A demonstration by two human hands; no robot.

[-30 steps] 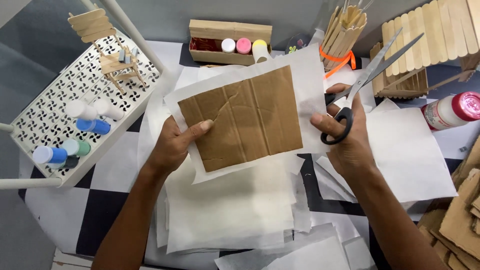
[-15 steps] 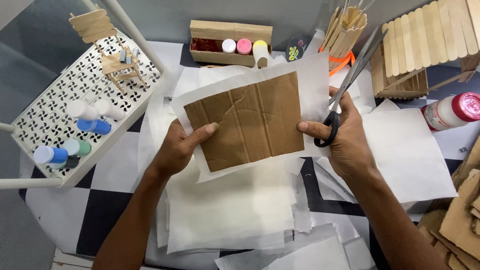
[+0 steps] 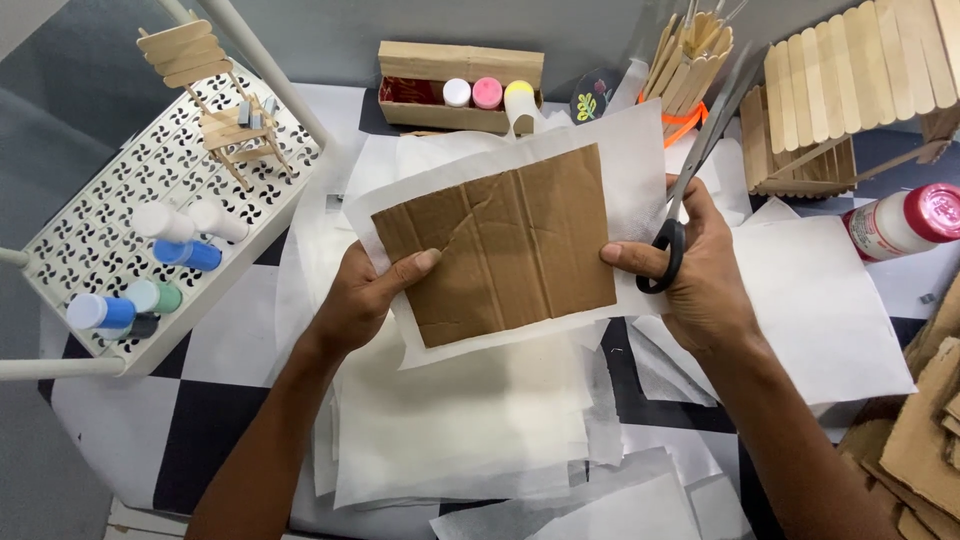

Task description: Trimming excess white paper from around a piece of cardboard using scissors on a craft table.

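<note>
Holding cardboard sheet [image 3: 505,250] on white paper [image 3: 625,150] between your hands, mid-scene. Left hand [image 3: 365,300] pinching its left edge. Right hand [image 3: 700,270] gripping scissors [image 3: 700,165], thumb touching right edge, closed blades pointing far-right, away from sheet.

A cardboard piece [image 3: 505,250] lies on a paper sheet [image 3: 630,150], between a perforated tray [image 3: 120,240] left and a bottle [image 3: 900,222] right.

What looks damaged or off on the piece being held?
The brown cardboard piece on the white sheet is creased, with vertical folds and a crooked tear-like line near its left middle. Left hand pins it; right hand holds scissors. Nothing spilled.
</note>
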